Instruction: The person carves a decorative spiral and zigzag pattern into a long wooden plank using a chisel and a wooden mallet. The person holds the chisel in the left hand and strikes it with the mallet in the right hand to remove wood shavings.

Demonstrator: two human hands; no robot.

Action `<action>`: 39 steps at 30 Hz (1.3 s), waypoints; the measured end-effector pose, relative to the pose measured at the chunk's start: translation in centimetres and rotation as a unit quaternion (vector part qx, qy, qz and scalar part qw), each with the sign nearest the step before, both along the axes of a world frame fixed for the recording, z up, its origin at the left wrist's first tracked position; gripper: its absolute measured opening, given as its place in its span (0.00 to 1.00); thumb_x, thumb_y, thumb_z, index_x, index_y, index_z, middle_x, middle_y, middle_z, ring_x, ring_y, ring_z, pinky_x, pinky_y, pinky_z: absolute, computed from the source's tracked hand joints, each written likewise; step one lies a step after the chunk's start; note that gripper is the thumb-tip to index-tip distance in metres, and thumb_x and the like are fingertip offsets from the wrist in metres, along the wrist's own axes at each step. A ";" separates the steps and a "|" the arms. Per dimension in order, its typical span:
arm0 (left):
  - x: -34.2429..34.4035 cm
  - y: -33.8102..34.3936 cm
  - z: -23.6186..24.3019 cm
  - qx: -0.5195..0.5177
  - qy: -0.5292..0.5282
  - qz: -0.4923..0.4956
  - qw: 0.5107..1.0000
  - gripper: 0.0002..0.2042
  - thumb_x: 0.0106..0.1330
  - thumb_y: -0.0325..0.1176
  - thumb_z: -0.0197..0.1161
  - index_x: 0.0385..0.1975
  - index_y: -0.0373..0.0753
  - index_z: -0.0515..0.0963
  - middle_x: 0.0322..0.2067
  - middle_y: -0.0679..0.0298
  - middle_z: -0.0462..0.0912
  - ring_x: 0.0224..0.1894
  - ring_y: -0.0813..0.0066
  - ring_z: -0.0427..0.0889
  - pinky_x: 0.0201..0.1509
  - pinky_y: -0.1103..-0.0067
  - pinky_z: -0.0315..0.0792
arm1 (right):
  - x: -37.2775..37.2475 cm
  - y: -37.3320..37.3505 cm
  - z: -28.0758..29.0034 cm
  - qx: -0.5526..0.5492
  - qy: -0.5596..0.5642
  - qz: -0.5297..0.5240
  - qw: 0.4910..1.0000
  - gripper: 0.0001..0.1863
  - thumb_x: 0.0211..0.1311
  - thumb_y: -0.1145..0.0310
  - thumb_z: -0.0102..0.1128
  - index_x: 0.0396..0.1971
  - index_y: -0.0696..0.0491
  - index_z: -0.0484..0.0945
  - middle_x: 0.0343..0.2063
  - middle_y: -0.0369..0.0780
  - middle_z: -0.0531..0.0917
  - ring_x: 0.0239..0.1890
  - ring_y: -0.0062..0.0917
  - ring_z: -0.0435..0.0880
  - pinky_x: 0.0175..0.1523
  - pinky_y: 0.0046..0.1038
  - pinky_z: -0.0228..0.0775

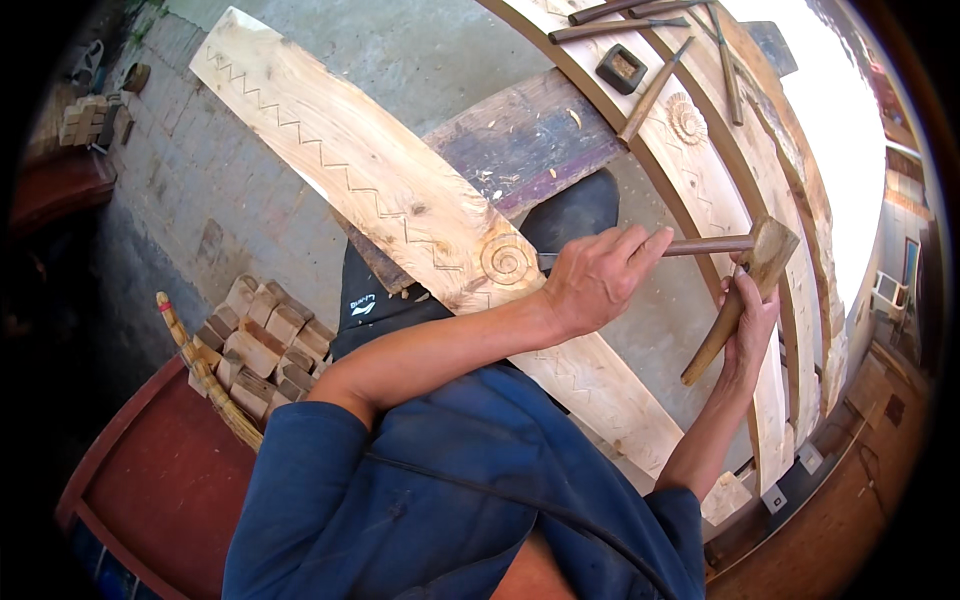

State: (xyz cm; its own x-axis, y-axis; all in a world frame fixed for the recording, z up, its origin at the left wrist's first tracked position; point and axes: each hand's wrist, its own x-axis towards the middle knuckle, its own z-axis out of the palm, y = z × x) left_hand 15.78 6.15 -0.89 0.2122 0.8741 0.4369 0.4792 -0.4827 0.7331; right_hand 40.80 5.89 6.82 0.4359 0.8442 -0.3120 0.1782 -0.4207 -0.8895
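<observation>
A long pale plank with a zigzag line and a carved spiral lies slanting across my lap. My left hand is closed round a long chisel, its blade at the spiral's right side and partly hidden by my fingers. My right hand grips a wooden mallet by its handle, with the head at the butt of the chisel; whether they touch is hard to tell.
A dark board lies under the plank. Curved timbers on the right carry several tools, a dark square box and a carved shell motif. Wood blocks and a red tray-like surface sit at lower left.
</observation>
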 end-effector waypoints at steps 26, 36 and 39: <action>-0.2 0.1 0.0 -0.024 -0.016 0.012 1.000 0.19 0.64 0.27 0.70 0.56 0.39 0.82 0.32 0.62 0.77 0.29 0.65 0.84 0.28 0.69 0.77 | -1.8 2.9 1.9 -0.046 -0.266 0.091 0.958 0.27 0.56 0.65 0.73 0.56 0.59 0.81 0.38 0.37 0.86 0.36 0.21 0.80 0.45 0.28 0.74; -0.6 0.0 0.1 -0.036 -0.021 0.020 0.999 0.19 0.64 0.26 0.70 0.55 0.38 0.82 0.32 0.62 0.77 0.30 0.64 0.84 0.28 0.69 0.77 | -1.0 3.1 1.2 -0.076 -0.242 0.031 0.967 0.31 0.58 0.67 0.72 0.63 0.58 0.78 0.44 0.38 0.86 0.41 0.23 0.81 0.51 0.28 0.74; -0.5 0.0 0.1 -0.025 -0.021 0.020 0.999 0.21 0.62 0.25 0.68 0.57 0.39 0.83 0.32 0.63 0.77 0.28 0.66 0.83 0.26 0.71 0.75 | -2.4 2.2 1.2 -0.051 -0.246 0.083 0.965 0.30 0.58 0.68 0.72 0.62 0.60 0.78 0.39 0.37 0.83 0.38 0.22 0.78 0.47 0.27 0.72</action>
State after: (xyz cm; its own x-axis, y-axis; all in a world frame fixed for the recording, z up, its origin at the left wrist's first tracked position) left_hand 15.23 6.15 -0.82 0.1596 0.9021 0.4010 0.4648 -0.4270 0.7756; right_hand 38.39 8.04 8.02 0.4147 0.8904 -0.1877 0.6395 -0.4319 -0.6360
